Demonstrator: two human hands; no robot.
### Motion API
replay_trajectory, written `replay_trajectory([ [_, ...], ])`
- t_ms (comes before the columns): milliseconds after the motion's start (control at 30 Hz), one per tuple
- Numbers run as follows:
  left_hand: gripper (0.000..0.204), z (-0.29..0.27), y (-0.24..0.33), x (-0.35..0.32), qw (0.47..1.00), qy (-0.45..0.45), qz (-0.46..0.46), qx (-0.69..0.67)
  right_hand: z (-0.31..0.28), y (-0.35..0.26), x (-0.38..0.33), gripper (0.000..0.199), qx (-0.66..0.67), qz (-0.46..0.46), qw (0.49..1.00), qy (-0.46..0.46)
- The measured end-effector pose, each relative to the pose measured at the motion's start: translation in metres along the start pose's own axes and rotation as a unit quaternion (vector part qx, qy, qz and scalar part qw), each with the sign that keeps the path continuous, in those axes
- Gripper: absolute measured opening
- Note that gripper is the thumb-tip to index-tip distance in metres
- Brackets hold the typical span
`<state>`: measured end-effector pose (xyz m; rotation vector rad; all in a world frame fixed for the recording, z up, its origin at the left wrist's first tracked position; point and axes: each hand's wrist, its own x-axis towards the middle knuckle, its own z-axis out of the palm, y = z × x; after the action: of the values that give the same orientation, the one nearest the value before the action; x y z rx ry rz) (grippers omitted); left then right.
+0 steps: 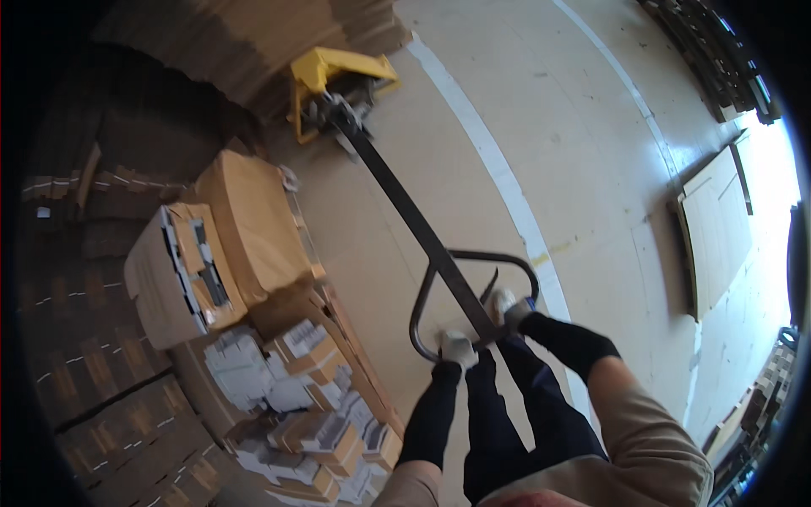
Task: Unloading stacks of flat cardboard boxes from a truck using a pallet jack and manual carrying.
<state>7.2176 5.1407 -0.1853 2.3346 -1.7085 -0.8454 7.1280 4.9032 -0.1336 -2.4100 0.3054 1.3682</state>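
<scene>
A yellow pallet jack (342,69) stands at the upper left, against a tall brown stack. Its long dark handle (405,203) slants down toward me and ends in a looped grip. My left hand (457,348), in a pale glove, is closed around the lower left part of the loop. On the right side of the loop, near the curved lever, my right hand (507,311) is closed too, also gloved. Dark sleeves cover both forearms. Fingers are partly hidden by the gloves' angle and the bar.
To my left is a pallet (363,363) with paper-wrapped bundles (312,372) and a large brown carton (258,224). Stacked cardboard (93,313) lines the far left. White lines (481,139) mark the floor. Flat cardboard sheets (718,228) lie at the right, pallets (718,55) beyond.
</scene>
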Motion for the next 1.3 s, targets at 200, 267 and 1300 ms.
replay_trajectory([
  [200, 0.04, -0.166, 0.046, -0.069, 0.988, -0.014, -0.094, -0.121, -0.064, -0.032, -0.097, 0.024, -0.038, -0.148, 0.985, 0.083],
  [267, 0.041, -0.294, 0.057, -0.068, 0.992, -0.054, -0.077, -0.087, -0.154, -0.038, -0.188, 0.028, 0.009, -0.192, 0.961, 0.2],
  [1300, 0.035, -0.049, 0.024, -0.039, 0.994, 0.006, -0.096, -0.058, -0.021, -0.014, -0.05, 0.033, 0.039, -0.125, 0.979, 0.158],
])
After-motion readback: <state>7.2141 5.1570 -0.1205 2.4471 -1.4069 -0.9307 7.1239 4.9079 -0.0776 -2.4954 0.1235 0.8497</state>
